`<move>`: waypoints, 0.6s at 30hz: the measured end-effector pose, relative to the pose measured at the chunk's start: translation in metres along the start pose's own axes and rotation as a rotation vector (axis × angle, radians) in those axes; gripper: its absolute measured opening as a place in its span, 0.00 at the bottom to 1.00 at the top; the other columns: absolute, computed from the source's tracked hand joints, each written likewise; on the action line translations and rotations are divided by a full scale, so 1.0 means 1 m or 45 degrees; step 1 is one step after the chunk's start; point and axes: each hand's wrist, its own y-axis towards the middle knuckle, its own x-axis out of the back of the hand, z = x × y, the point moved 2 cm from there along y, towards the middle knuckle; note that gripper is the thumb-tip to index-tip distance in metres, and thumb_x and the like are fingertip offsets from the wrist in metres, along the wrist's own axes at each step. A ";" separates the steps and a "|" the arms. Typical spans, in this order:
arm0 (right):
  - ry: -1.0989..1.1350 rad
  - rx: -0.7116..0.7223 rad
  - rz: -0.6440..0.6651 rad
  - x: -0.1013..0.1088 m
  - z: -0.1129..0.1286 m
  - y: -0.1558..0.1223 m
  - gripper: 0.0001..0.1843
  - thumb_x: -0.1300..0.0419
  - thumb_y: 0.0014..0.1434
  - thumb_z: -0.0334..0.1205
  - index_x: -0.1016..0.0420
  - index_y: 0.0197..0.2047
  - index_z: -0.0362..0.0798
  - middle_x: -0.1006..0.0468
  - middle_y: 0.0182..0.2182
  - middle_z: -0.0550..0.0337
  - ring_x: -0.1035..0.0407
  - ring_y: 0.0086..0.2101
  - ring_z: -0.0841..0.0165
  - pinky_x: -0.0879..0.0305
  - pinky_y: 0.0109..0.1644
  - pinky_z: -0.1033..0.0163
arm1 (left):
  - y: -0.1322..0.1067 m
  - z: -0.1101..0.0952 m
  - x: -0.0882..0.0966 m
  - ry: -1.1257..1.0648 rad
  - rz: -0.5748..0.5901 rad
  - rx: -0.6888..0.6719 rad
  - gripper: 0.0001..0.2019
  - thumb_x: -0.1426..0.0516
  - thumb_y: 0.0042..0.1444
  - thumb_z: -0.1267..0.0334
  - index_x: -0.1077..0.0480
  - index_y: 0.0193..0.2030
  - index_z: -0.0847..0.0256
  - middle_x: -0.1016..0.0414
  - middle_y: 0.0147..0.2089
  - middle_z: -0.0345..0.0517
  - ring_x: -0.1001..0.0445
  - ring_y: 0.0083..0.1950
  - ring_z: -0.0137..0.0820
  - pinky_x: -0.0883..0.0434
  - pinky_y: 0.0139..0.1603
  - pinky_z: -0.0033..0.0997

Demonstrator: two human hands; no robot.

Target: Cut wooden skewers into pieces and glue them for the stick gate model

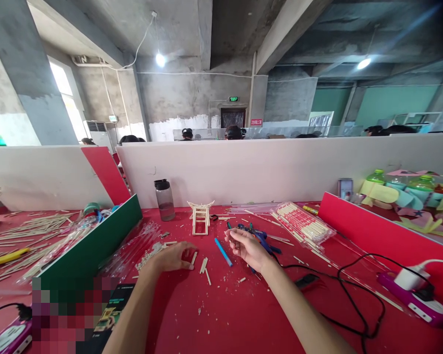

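Observation:
My left hand (175,256) lies palm down on the red table (221,314), fingertips touching short wooden sticks (204,265) scattered there. My right hand (245,246) hovers palm up just right of a blue stick (223,251), its fingers curled in a pinch around something thin I cannot make out. A small wooden stick model (201,218) stands behind both hands. A blue tool (260,237) lies just behind my right hand.
A dark water bottle (164,199) stands by the white partition (280,167). A bag of sticks (303,223) lies at the right. Black cables (354,290) run to a purple power strip (417,295). A green divider (96,246) borders the left.

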 end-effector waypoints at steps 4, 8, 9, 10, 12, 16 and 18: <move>-0.004 -0.001 0.014 0.001 -0.001 0.000 0.13 0.29 0.49 0.45 0.21 0.35 0.47 0.24 0.31 0.60 0.38 0.26 0.75 0.46 0.26 0.70 | 0.000 -0.007 0.000 0.003 0.004 -0.033 0.25 0.38 0.49 0.50 0.29 0.55 0.49 0.24 0.55 0.44 0.25 0.50 0.40 0.32 0.48 0.33; -0.026 0.008 0.040 0.002 -0.001 0.000 0.14 0.29 0.49 0.46 0.21 0.36 0.47 0.24 0.31 0.60 0.38 0.26 0.75 0.45 0.26 0.70 | 0.001 -0.005 0.001 0.023 -0.048 -0.044 0.25 0.39 0.50 0.47 0.29 0.54 0.52 0.24 0.53 0.47 0.26 0.49 0.41 0.32 0.48 0.34; -0.033 0.009 0.046 0.002 -0.001 0.000 0.14 0.29 0.49 0.46 0.21 0.36 0.47 0.24 0.31 0.60 0.38 0.26 0.76 0.45 0.27 0.70 | 0.001 -0.002 0.002 0.035 -0.063 -0.037 0.25 0.39 0.51 0.47 0.29 0.54 0.53 0.24 0.53 0.48 0.26 0.49 0.41 0.32 0.48 0.34; -0.040 0.009 0.052 0.001 -0.001 0.000 0.14 0.29 0.49 0.46 0.21 0.36 0.47 0.24 0.31 0.60 0.38 0.26 0.76 0.45 0.27 0.70 | 0.001 0.000 0.003 0.052 -0.072 -0.029 0.25 0.39 0.51 0.48 0.29 0.54 0.53 0.24 0.53 0.49 0.25 0.49 0.42 0.32 0.49 0.35; -0.056 0.005 0.073 0.001 -0.002 0.000 0.14 0.29 0.50 0.47 0.21 0.36 0.47 0.24 0.31 0.60 0.37 0.26 0.76 0.46 0.27 0.70 | 0.002 0.005 0.003 0.095 -0.075 -0.007 0.24 0.39 0.51 0.49 0.29 0.54 0.53 0.24 0.53 0.50 0.25 0.50 0.42 0.32 0.50 0.35; -0.101 -0.012 0.110 -0.001 -0.003 -0.001 0.15 0.30 0.49 0.48 0.21 0.35 0.47 0.24 0.31 0.60 0.38 0.25 0.76 0.47 0.26 0.70 | 0.002 0.013 0.002 0.130 -0.057 0.026 0.25 0.38 0.50 0.50 0.29 0.55 0.51 0.24 0.54 0.50 0.26 0.52 0.44 0.32 0.51 0.36; -0.126 -0.014 0.121 -0.002 -0.003 -0.001 0.16 0.29 0.49 0.49 0.21 0.35 0.46 0.24 0.31 0.60 0.39 0.25 0.76 0.48 0.25 0.70 | 0.002 0.015 0.001 0.123 -0.061 0.019 0.25 0.38 0.50 0.50 0.29 0.56 0.51 0.25 0.55 0.50 0.26 0.53 0.44 0.32 0.52 0.36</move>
